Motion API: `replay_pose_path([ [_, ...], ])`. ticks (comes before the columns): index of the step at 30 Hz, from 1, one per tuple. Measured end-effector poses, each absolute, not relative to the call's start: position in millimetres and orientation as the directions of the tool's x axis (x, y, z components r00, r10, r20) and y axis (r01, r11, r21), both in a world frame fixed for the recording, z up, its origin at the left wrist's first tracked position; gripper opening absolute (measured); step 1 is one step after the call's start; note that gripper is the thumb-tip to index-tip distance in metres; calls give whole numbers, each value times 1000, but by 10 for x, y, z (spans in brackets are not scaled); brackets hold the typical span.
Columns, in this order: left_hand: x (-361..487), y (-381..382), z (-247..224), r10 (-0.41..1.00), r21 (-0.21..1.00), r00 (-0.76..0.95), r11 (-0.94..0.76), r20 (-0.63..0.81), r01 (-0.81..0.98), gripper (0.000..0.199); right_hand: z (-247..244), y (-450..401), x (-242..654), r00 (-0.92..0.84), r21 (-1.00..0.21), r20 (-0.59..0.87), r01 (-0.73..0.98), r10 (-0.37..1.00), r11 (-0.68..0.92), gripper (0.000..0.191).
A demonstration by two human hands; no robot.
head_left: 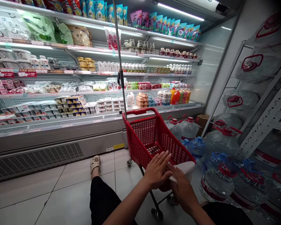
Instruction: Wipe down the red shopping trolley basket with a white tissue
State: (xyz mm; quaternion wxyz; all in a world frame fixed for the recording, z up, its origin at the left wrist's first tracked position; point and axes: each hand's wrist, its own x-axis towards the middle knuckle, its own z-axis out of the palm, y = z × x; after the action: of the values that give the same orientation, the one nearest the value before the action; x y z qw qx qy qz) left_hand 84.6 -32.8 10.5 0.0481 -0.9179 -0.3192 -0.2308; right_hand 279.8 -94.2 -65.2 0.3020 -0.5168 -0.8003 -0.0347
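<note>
My left hand is held over the near side of a red plastic shopping cart, palm down with its fingers stretched out and nothing in it. Close beside it on the right, my right hand has its fingers extended, their tips near my left hand's thumb. A white sheet or cloth lies over the cart's near right corner, just behind my right hand; whether the hand touches it is unclear. The cart's basket shows nothing inside. A thin metal pole rises from the cart's left corner.
A lit refrigerated shelf with dairy cups, bottles and pouches spans the back. Large water bottles stand on the floor at the right, with more on a rack. My foot in a beige clog is on the tiles left of the cart.
</note>
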Motion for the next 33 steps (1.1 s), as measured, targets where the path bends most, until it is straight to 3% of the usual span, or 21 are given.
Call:
replay_pose_path([
  [6, 445, 107, 186, 618, -52, 646, -703, 447, 709, 63, -620, -930, 3419, -85, -293, 493, 921, 866, 257, 54],
  [11, 609, 147, 62, 622, -55, 586, -660, 520, 749, 62, -743, -877, 3671, 127, -416, 485, 904, 865, 101, 60],
  [17, 1004, -48, -55, 643, -16, 487, -594, 590, 804, 67, -695, -907, 3255, 15, -335, 539, 921, 842, 198, 57],
  [22, 1113, -259, -64, 639, -10, 500, -611, 584, 792, 72, -532, -893, 2765, -36, -201, 644, 956, 764, 215, 78],
  [27, 877, -122, 102, 576, -85, 636, -703, 513, 706, 63, -362, -976, 2920, -171, -87, 592, 958, 788, 273, 94],
  [30, 546, 113, 323, 646, -57, 483, -564, 591, 823, 51, -325, -1027, 3257, -244, -80, 551, 937, 798, 341, 92],
  [33, 284, 241, 494, 634, -103, 459, -515, 622, 851, 46, -436, -1011, 3595, -125, -143, 599, 955, 791, 260, 82],
])
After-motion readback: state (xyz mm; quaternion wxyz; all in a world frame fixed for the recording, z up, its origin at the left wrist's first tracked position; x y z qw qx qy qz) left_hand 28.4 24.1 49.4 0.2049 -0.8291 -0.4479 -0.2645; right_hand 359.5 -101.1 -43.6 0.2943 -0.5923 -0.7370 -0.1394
